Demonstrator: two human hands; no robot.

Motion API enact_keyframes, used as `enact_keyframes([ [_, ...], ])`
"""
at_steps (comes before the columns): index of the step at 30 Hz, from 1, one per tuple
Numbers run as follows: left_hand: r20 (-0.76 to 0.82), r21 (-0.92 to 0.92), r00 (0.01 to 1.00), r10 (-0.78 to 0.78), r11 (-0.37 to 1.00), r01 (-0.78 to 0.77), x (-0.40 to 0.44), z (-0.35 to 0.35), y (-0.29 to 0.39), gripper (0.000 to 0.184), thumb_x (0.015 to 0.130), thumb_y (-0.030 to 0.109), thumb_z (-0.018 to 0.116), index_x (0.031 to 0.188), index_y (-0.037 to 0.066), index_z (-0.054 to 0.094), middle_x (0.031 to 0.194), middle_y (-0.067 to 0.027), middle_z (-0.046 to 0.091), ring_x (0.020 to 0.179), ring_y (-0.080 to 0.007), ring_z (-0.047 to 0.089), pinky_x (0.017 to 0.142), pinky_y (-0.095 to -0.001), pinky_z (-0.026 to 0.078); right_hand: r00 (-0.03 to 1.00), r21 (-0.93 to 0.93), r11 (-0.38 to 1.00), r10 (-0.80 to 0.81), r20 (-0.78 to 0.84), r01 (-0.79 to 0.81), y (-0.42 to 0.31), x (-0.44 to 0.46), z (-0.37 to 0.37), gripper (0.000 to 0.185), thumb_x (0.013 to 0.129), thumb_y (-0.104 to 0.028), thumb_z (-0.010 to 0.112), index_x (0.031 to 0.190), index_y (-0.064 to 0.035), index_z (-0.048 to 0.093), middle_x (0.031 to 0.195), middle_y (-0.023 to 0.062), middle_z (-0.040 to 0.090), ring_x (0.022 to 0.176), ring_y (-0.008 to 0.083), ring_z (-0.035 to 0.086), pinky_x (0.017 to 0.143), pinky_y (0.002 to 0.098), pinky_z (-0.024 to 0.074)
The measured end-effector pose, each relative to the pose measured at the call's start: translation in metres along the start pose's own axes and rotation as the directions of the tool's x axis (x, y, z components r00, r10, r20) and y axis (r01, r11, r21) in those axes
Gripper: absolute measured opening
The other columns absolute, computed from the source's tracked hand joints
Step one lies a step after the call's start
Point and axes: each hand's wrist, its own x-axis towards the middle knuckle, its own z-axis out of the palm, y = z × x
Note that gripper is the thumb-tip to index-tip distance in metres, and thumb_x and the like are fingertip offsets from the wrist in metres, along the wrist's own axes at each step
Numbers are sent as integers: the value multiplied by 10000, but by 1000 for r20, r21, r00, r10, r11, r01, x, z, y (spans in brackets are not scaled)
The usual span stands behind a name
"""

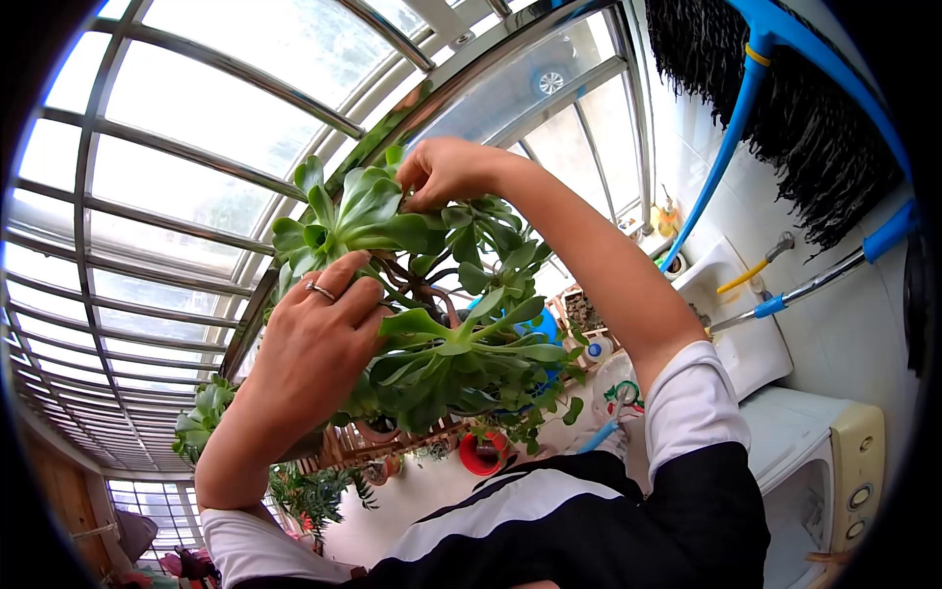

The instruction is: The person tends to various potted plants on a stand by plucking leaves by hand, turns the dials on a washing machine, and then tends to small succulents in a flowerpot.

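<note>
A large green succulent plant (456,344) with several leafy rosettes and brown stems fills the middle of the view. My left hand (329,329), with a ring on one finger, is at the plant's left side, its fingers curled in against the stems below the upper rosette (358,216). What its fingertips hold is hidden. My right hand (437,175) reaches over the top of the plant, thumb and fingers pinched together just right of the upper rosette. Whatever lies between those fingertips is too small to make out.
Metal window bars (226,201) run along the left and top. A black mop (775,118) with blue handles hangs at the upper right. Below it are a white sink (751,334) and a washing machine (785,422). A red pot (484,454) stands low behind the plant.
</note>
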Motion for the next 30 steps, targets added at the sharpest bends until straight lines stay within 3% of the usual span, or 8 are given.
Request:
enact_keyframes([
  [9, -19, -24, 1000, 17, 1000, -17, -3, 0, -3, 215, 729, 98, 589, 928, 118, 670, 1000, -36, 605, 1171, -266, 533, 918, -413, 467, 986, 47, 996, 74, 151, -82, -8, 7, 4, 193, 824, -131, 671, 972, -9, 693, 812, 38, 701, 691, 79, 591, 651, 257, 474],
  [11, -27, -24, 1000, 16, 1000, -17, -3, 1, -3, 212, 731, 98, 590, 926, 118, 669, 1003, -35, 605, 1174, -264, 531, 918, -413, 467, 971, -86, 983, 173, 165, -161, -8, 10, 4, 309, 806, -183, 687, 1110, -131, 702, 1002, 62, 714, 862, 145, 653, 789, 280, 499],
  [14, -62, -36, 997, 35, 999, -37, -2, 3, -4, 157, 733, 108, 584, 876, 84, 644, 985, -44, 589, 1179, -257, 519, 912, -400, 458, 944, -302, 927, 281, 174, -220, -31, 5, 1, 379, 771, -240, 736, 1135, -148, 693, 1067, 65, 696, 928, 172, 640, 831, 298, 484],
  [17, -93, -47, 995, 47, 998, -51, -2, 3, -3, 122, 734, 120, 575, 827, 54, 618, 962, -54, 572, 1185, -251, 505, 908, -386, 448, 960, -223, 974, 94, 264, -34, -8, 19, 4, 570, 618, -309, 869, 1097, -79, 662, 1030, 89, 690, 915, 185, 616, 839, 321, 471],
  [21, -87, -35, 995, 38, 999, -41, -2, 6, -5, 119, 738, 127, 572, 824, 58, 618, 949, -51, 568, 1187, -246, 502, 913, -385, 441, 932, -346, 938, 137, 336, -13, -21, 17, 18, 646, 592, -382, 864, 1145, -130, 644, 1098, 92, 673, 984, 226, 614, 886, 329, 459],
  [23, -92, -39, 995, 38, 998, -41, -2, 7, -6, 119, 739, 127, 570, 824, 59, 619, 943, -50, 567, 1182, -245, 504, 909, -385, 442, 970, -543, 838, 88, 225, 50, -23, 14, 28, 648, 590, -442, 841, 1134, -145, 651, 1098, 103, 671, 1018, 267, 616, 900, 344, 461],
  [28, -83, -25, 996, 42, 999, -45, -4, 5, -5, 114, 736, 129, 566, 813, 60, 614, 931, -49, 564, 1168, -243, 511, 894, -381, 446, 996, -359, 931, 88, 31, -71, 1, 16, 36, 591, 647, -401, 813, 1137, -119, 640, 1082, 130, 671, 1004, 256, 627, 891, 338, 470],
  [30, -45, -48, 999, 10, 999, -12, -4, 6, -6, 187, 740, 96, 590, 912, 102, 662, 996, -27, 607, 1177, -256, 526, 923, -412, 453, 998, -261, 965, -54, -42, 41, 6, 13, 34, 351, 711, -374, 717, 963, -131, 747, 882, 154, 696, 823, 244, 672, 777, 334, 507],
])
